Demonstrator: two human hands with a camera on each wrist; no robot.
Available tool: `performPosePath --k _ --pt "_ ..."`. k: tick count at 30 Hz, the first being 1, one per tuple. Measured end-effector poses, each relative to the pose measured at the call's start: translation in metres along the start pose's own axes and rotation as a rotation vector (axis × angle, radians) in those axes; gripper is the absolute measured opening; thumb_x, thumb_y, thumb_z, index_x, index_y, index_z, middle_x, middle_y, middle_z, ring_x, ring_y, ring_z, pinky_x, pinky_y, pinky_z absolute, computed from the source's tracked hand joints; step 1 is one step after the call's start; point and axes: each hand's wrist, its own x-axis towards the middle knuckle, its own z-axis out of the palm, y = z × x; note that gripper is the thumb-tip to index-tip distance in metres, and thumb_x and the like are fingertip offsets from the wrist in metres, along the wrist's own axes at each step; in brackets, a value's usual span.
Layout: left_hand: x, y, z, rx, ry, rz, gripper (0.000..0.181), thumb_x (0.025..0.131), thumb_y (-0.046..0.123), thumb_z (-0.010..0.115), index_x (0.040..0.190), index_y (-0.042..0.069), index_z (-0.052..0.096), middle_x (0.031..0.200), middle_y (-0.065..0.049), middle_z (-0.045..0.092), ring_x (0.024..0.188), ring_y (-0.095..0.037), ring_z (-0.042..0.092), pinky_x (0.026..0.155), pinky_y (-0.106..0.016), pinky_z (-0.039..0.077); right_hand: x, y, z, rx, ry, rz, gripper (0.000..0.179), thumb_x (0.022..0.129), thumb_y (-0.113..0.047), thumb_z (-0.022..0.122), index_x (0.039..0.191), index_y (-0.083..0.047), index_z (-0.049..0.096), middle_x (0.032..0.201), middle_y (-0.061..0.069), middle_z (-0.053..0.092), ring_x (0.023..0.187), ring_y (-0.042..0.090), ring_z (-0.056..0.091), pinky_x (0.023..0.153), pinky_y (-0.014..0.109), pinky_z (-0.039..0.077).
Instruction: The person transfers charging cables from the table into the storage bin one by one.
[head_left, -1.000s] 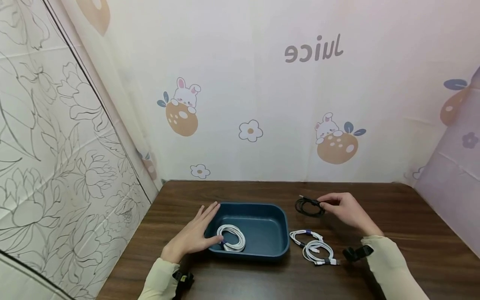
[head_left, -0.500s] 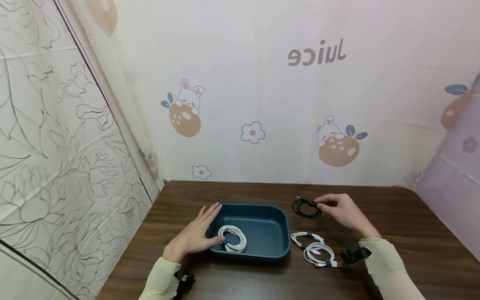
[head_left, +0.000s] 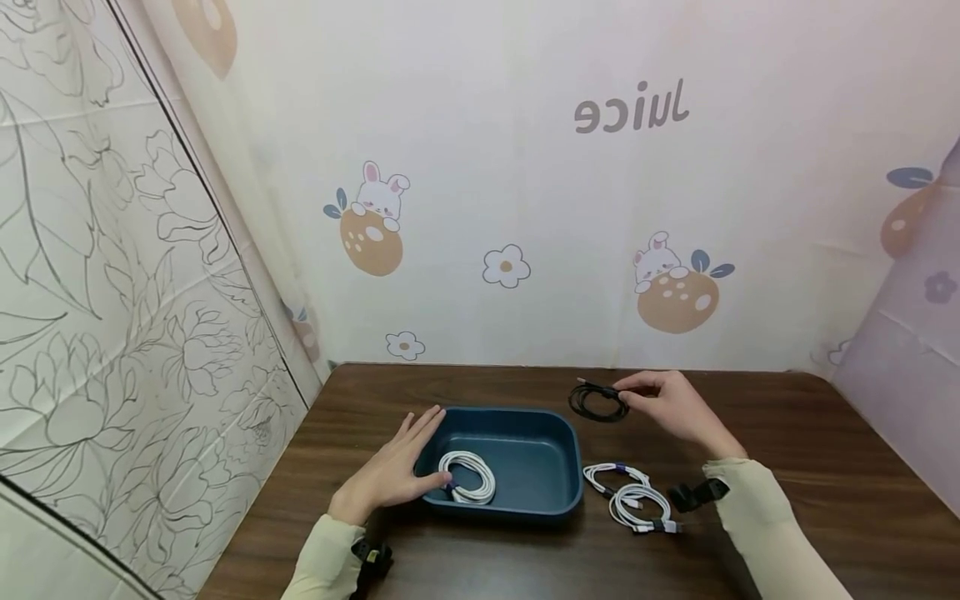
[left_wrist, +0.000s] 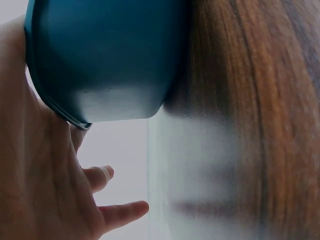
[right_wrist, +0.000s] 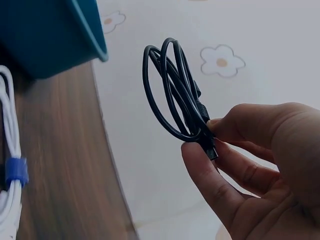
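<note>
The right hand [head_left: 667, 408] holds a black coiled cable [right_wrist: 189, 100] in a narrow pinch between the thumb and the bent fingers; in the right wrist view the loops stand out from the fingertips, and a small connector [right_wrist: 212, 152] sticks out under the pinch. This cable is in the air over the far part of the dark brown wooden table [head_left: 465, 567], a little behind and to the right of a dark blue rectangular box [head_left: 525, 467], and apart from it

The left hand [head_left: 390, 475] is wide, with the fingers spread and quite straight, and it lies over the left edge of the box. Its thumb reaches over the near left corner, beside a white coiled cable [head_left: 486, 479]; whether the thumb touches this cable, I cannot tell. The white coiled cable lies in the left part of the box, on the bottom

On the table, just to the right of the box, there are two white cable bundles: the farther bundle [head_left: 600, 467] has a blue strap [right_wrist: 16, 171], and the nearer bundle [head_left: 641, 491] has a dark one. They overlap partly. The person wears pale sleeves [head_left: 772, 521], and behind the table hangs a light curtain [head_left: 450, 125] with rabbits, fruits and flowers
</note>
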Motion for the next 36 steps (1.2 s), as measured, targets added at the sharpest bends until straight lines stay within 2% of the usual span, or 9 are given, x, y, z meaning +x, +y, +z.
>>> performPosePath --k 9,23,31,36 --pt "-0.001 0.0 0.0 0.0 -0.005 -0.012 0.094 0.094 0.06 0.064 0.167 0.027 0.016 0.175 0.001 0.012 0.157 -0.05 0.007 0.112 -0.078 0.027 0.012 -0.017 0.009 0.002 -0.032 -0.052 0.021 0.101 -0.018 0.068 0.118 -0.011 0.077 0.12 0.015 0.074 0.095 0.018 0.067 0.073 0.027 0.055" --pt "-0.001 -0.001 0.0 0.014 -0.009 -0.028 0.096 0.093 0.068 0.059 0.167 0.028 0.013 0.175 0.003 0.01 0.157 -0.049 0.007 0.112 -0.077 0.027 0.027 -0.031 0.022 0.046 -0.052 -0.048 0.019 0.1 -0.014 0.068 0.115 -0.01 0.078 0.12 0.016 0.073 0.094 0.018 0.068 0.073 0.028 0.056" --pt "-0.001 -0.001 0.0 0.006 -0.003 -0.023 0.096 0.093 0.067 0.06 0.167 0.028 0.014 0.175 0.002 0.011 0.157 -0.049 0.007 0.113 -0.077 0.026 0.033 -0.036 0.033 0.084 -0.081 -0.079 0.02 0.101 -0.012 0.066 0.117 -0.006 0.077 0.12 0.018 0.072 0.088 0.019 0.069 0.07 0.028 0.057" --pt "0.0 0.0 -0.001 0.009 -0.01 -0.022 0.096 0.093 0.066 0.06 0.167 0.027 0.013 0.175 0.002 0.01 0.157 -0.049 0.006 0.114 -0.077 0.026 0.038 -0.039 0.037 0.1 -0.098 -0.098 0.021 0.101 -0.013 0.066 0.117 -0.005 0.077 0.118 0.017 0.073 0.09 0.017 0.069 0.072 0.028 0.057"
